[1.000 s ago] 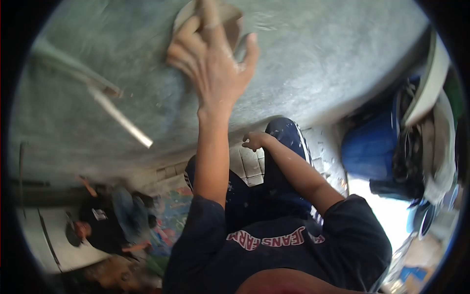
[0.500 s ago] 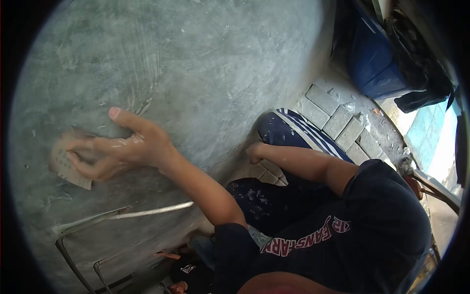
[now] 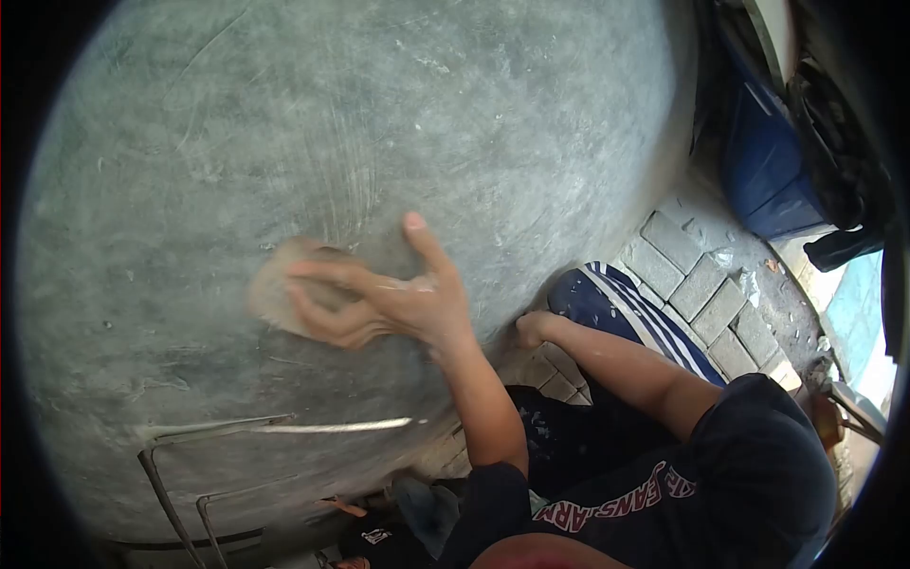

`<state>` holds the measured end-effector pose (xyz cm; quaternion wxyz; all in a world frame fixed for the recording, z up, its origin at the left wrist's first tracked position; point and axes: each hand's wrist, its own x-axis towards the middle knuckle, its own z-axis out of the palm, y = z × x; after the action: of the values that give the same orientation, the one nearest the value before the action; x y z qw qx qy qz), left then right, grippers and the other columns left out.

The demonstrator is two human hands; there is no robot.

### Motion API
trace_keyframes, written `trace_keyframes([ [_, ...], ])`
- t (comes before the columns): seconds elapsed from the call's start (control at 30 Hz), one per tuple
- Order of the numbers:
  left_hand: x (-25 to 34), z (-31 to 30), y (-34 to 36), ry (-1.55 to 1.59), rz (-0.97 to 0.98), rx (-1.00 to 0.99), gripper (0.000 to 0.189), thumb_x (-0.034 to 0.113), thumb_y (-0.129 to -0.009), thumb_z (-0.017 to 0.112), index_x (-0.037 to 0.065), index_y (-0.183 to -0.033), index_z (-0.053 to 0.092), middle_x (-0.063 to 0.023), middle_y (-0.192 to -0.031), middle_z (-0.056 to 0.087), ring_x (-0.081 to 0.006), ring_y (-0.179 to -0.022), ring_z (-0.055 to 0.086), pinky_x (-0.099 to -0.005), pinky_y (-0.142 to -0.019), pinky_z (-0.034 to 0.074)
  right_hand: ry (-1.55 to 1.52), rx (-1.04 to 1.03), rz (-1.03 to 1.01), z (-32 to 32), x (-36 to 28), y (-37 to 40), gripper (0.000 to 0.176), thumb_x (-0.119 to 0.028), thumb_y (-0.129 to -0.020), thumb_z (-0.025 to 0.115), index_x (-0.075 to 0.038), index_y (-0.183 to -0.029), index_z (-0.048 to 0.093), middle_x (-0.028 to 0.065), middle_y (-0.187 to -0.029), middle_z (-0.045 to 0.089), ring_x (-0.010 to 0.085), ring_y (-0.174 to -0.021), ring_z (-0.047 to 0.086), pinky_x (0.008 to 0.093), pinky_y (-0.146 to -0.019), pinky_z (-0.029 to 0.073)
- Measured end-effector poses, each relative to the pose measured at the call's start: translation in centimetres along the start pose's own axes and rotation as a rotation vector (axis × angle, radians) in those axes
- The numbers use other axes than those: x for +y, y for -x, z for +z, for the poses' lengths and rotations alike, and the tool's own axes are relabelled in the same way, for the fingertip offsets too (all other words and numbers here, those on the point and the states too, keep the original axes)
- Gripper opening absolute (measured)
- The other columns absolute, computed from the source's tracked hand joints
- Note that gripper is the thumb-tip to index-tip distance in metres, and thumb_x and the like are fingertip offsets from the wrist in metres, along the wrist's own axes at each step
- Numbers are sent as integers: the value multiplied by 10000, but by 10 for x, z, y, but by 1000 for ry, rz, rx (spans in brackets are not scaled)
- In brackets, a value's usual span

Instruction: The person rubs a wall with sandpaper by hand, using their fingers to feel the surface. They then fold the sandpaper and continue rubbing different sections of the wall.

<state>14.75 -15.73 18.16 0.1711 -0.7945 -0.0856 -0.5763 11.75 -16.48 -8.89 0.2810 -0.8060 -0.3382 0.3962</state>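
My left hand [image 3: 393, 303] is against a grey plastered wall [image 3: 531, 123], its back toward me. Its bent fingers press a piece of sandpaper [image 3: 272, 294] to the surface; motion blurs both. The thumb points away from the fingers, off the paper. Beside my bent knee [image 3: 576, 294], in dark striped trousers, my right hand [image 3: 534, 328] hangs from a bent wrist. Its fingers are hidden, so I cannot see whether it holds anything.
A metal frame [image 3: 175, 493] with a pale bar stands by the wall at lower left. Grey paving blocks [image 3: 706, 303] with scattered debris lie right of my knee. At upper right is a blue container [image 3: 773, 175]. A black item with a white logo [image 3: 376, 537] appears at the bottom.
My left hand has slid the sandpaper rightward along the wall. The whole view has also shifted somewhat. My right hand keeps its place by the knee.
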Motion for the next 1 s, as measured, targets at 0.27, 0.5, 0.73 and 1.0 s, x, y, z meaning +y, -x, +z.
trace_keyframes([
  [0.27, 55, 23, -62, -24, 277, 100, 723, 579, -878, 451, 141, -1449, 384, -135, -1464, 302, -343, -1357, 221, -559, -1086, 195, 30, -197, -31, 17, 14, -41, 666, -396, -836, 600, 62, -1308, 498, 226, -1425, 413, 334, -1337, 389, 390, -1102, 318],
  [0.5, 33, 49, 161, 91, 900, -389, 696, 409, -813, 577, 195, -1451, 398, 26, -1533, 297, -187, -1429, 189, -384, -1166, 175, 175, 281, -607, 100, 125, -182, 537, -312, -912, 563, 16, -1332, 501, 212, -1363, 501, 272, -1290, 446, 388, -1115, 253],
  [0.73, -29, 2, -61, -8, 164, 170, 912, 674, -836, 488, 16, -1449, 330, -191, -1449, 293, -374, -1380, 199, -576, -1069, 183, -171, -116, -87, -27, 14, -22, 456, -277, -823, 516, 58, -1103, 648, 203, -1164, 642, 318, -1051, 605, 404, -885, 458],
  [1.0, -4, 39, 148, 1, 320, -186, 614, 519, -915, 459, 133, -1393, 472, -63, -1489, 333, -302, -1386, 250, -523, -1106, 169, -259, -84, -309, 2, 49, -82, 666, -494, -900, 515, 33, -1306, 516, 210, -1381, 485, 339, -1289, 438, 394, -1059, 342],
])
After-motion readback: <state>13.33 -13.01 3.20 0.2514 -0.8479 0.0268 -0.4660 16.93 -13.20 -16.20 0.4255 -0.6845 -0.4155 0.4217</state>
